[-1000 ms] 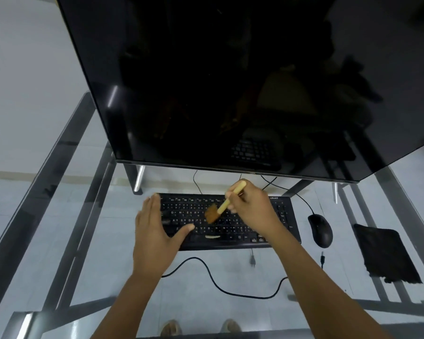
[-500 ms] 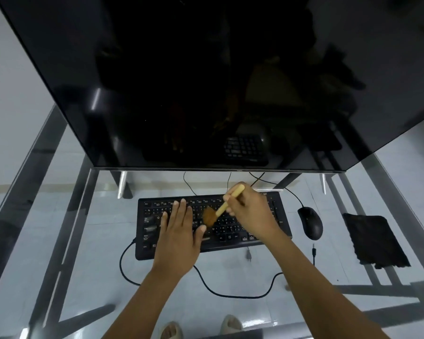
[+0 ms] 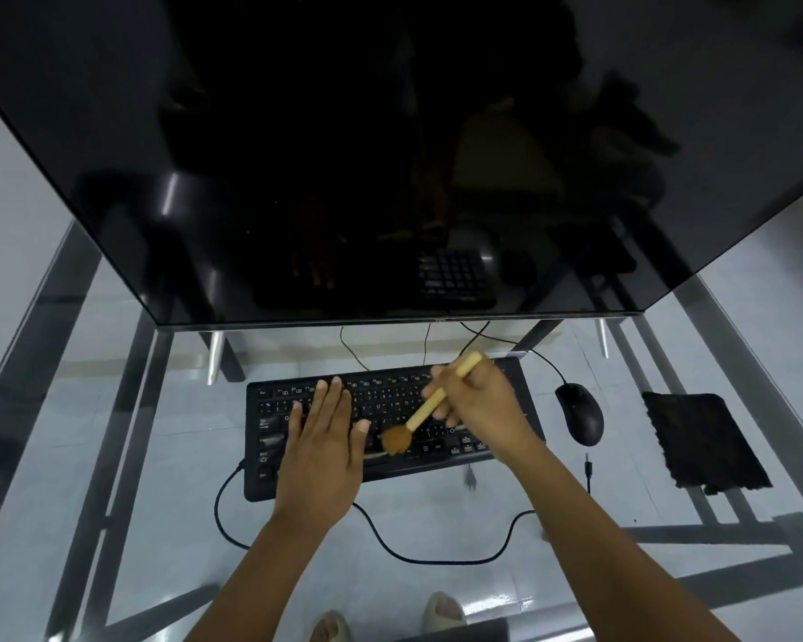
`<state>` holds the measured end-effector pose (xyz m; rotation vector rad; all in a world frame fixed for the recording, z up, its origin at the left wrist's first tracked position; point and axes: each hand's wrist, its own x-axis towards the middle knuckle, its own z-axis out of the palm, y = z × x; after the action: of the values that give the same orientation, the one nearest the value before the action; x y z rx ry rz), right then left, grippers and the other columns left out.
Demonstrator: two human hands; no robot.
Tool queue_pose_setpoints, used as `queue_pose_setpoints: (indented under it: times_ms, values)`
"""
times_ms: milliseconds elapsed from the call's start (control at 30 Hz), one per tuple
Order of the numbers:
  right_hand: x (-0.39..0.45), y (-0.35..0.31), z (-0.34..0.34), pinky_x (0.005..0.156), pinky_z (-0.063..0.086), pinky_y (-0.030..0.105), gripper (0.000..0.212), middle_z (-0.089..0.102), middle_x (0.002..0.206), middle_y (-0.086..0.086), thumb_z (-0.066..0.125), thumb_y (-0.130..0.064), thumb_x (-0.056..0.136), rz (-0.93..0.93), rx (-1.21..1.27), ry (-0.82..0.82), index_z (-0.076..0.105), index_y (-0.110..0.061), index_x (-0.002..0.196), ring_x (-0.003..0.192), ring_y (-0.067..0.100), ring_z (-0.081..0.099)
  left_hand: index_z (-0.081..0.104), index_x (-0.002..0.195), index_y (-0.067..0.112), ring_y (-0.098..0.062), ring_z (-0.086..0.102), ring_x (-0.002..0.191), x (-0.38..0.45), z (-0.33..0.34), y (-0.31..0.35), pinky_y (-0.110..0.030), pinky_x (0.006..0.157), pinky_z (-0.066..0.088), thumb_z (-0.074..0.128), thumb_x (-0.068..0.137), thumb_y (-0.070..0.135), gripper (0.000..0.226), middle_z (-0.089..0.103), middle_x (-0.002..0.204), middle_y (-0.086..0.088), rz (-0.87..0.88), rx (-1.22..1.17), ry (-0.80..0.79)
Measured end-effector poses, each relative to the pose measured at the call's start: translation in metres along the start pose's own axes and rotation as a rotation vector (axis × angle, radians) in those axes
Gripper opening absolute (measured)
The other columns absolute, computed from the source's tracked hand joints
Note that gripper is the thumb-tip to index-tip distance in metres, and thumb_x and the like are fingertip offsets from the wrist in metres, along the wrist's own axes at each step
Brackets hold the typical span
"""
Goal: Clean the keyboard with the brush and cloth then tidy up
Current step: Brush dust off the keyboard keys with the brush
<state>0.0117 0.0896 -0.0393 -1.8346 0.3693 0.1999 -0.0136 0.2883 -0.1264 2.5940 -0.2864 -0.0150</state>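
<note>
A black keyboard (image 3: 390, 391) lies on the glass table in front of the monitor. My left hand (image 3: 323, 447) rests flat on its left half, fingers spread, holding nothing. My right hand (image 3: 483, 403) grips the pale wooden handle of a small brush (image 3: 425, 412). The brush's brown bristles touch the lower middle keys, just right of my left thumb. A dark cloth (image 3: 703, 440) lies flat on the table at the far right, beyond the mouse.
A large dark monitor (image 3: 390, 155) overhangs the back of the keyboard. A black mouse (image 3: 580, 412) sits right of the keyboard. A black cable (image 3: 390, 546) loops across the glass table (image 3: 436, 512) in front. My feet show through the glass below.
My left hand has slid from the keyboard's left edge onto its left half. The brush head has moved down toward the lower keys. My head has shifted, so the keyboard appears further right.
</note>
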Motion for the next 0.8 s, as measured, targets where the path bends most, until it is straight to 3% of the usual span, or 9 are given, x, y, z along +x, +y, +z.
queue_pose_setpoints:
  times_ms: [67, 100, 200, 367, 467, 533, 633, 733, 800]
  values:
    - [-0.001, 0.007, -0.002, 0.065, 0.058, 0.033, 0.006, 0.072, 0.087, 0.009, 0.060, -0.015, 0.094, 0.004, -0.077, -0.099, 0.055, -0.012, 0.095, 0.068, 0.018, 0.067, 0.034, 0.146, 0.009, -0.009, 0.002, 0.145, 0.001, 0.000, -0.001, -0.036, 0.119, -0.001, 0.005, 0.096, 0.052, 0.071, 0.022, 0.157, -0.001, 0.009, 0.003, -0.002]
    - [0.001, 0.010, -0.004, 0.070, 0.059, 0.033, 0.010, 0.071, 0.087, 0.008, 0.063, -0.017, 0.092, -0.032, -0.148, -0.049, 0.054, -0.015, 0.095, 0.073, 0.018, 0.068, 0.034, 0.146, 0.009, -0.009, 0.002, 0.145, 0.002, 0.000, -0.001, -0.036, 0.119, -0.001, 0.005, 0.096, 0.052, 0.072, 0.022, 0.156, -0.001, 0.011, 0.006, -0.007]
    - [0.003, 0.009, -0.014, 0.066, 0.056, 0.027, 0.012, 0.068, 0.084, 0.005, 0.065, -0.025, 0.091, -0.182, -0.261, 0.221, 0.053, -0.022, 0.093, 0.077, 0.016, 0.067, 0.034, 0.146, 0.010, -0.009, 0.002, 0.145, 0.004, 0.000, -0.002, -0.036, 0.119, -0.002, 0.005, 0.096, 0.052, 0.071, 0.022, 0.157, -0.001, 0.018, 0.011, -0.012]
    - [-0.001, 0.007, -0.015, 0.059, 0.053, 0.021, 0.014, 0.067, 0.076, 0.000, 0.066, -0.023, 0.090, -0.269, -0.365, 0.084, 0.053, -0.015, 0.091, 0.066, 0.006, 0.063, 0.035, 0.145, 0.008, -0.011, 0.003, 0.146, 0.003, 0.003, -0.003, -0.039, 0.119, 0.000, 0.008, 0.096, 0.052, 0.072, 0.023, 0.156, -0.003, 0.018, 0.025, -0.011]
    - [0.001, 0.006, -0.022, 0.066, 0.057, 0.027, 0.012, 0.070, 0.079, -0.004, 0.062, -0.017, 0.093, -0.313, -0.265, 0.206, 0.052, -0.022, 0.090, 0.074, 0.010, 0.069, 0.035, 0.145, 0.008, -0.011, 0.003, 0.146, 0.004, 0.003, 0.000, -0.041, 0.119, 0.000, 0.007, 0.096, 0.053, 0.073, 0.023, 0.157, -0.003, 0.013, 0.032, -0.018]
    - [0.002, 0.004, -0.030, 0.069, 0.060, 0.040, 0.013, 0.070, 0.082, 0.004, 0.062, -0.016, 0.092, -0.228, -0.198, 0.117, 0.052, -0.023, 0.089, 0.074, 0.019, 0.070, 0.035, 0.145, 0.008, -0.011, 0.003, 0.146, 0.005, 0.003, 0.001, -0.041, 0.119, -0.001, 0.008, 0.096, 0.053, 0.073, 0.023, 0.157, -0.003, 0.016, 0.033, -0.017]
    - [-0.001, 0.006, -0.032, 0.065, 0.061, 0.034, 0.008, 0.069, 0.080, 0.002, 0.063, -0.013, 0.090, -0.114, -0.328, -0.113, 0.056, -0.017, 0.090, 0.069, 0.009, 0.069, 0.036, 0.145, 0.008, -0.011, 0.004, 0.146, 0.006, 0.003, 0.002, -0.042, 0.119, -0.002, 0.009, 0.096, 0.053, 0.072, 0.023, 0.157, -0.003, 0.018, 0.042, -0.018]
    - [-0.001, 0.006, -0.033, 0.059, 0.051, 0.018, 0.007, 0.067, 0.069, -0.012, 0.061, -0.011, 0.092, -0.263, -0.303, 0.174, 0.056, -0.016, 0.091, 0.067, 0.000, 0.066, 0.035, 0.145, 0.008, -0.010, 0.003, 0.146, 0.007, 0.005, 0.009, -0.042, 0.119, -0.002, 0.008, 0.095, 0.054, 0.073, 0.022, 0.157, -0.003, 0.028, 0.025, -0.026]
    - [0.000, 0.004, -0.033, 0.064, 0.057, 0.026, 0.007, 0.070, 0.071, -0.007, 0.060, -0.009, 0.092, -0.266, -0.200, 0.180, 0.057, -0.015, 0.090, 0.070, 0.009, 0.069, 0.033, 0.146, 0.008, -0.009, 0.001, 0.146, 0.008, 0.006, 0.013, -0.040, 0.119, -0.004, 0.005, 0.095, 0.056, 0.075, 0.020, 0.157, -0.002, 0.018, 0.007, -0.032]
